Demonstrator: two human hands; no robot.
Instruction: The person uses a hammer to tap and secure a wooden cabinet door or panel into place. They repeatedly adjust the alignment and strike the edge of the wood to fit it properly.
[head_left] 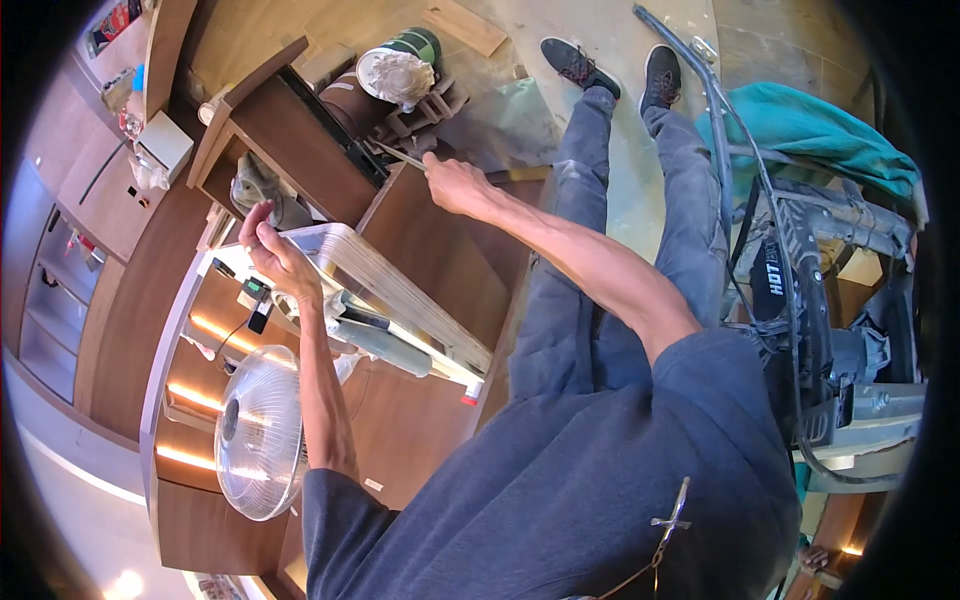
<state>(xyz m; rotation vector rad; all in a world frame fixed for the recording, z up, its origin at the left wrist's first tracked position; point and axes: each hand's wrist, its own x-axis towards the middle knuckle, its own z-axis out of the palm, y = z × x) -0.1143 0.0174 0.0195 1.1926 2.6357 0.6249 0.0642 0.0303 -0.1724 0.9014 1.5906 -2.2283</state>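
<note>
My right hand [455, 187] is closed around a thin, straight tool [403, 156]. The tool's slim tip points at the dark metal rail [330, 125] on the side of a pulled-out brown drawer [290, 160], beside the top edge of a brown cabinet panel [425, 225]. Most of its handle is hidden in my fist, so its exact kind is unclear. My left hand [278, 262] is raised near the drawer's corner, fingers partly stretched and apart, with nothing visible in it. A crumpled grey-green cloth item [257, 190] lies in the drawer.
A stack of long pale panels [400, 290] leans beside my left forearm, near a clear-caged fan [260, 430]. A bucket [400, 75] and wood scraps stand beyond the drawer. On my right are a metal-framed machine [810, 290] and a green cloth [800, 140].
</note>
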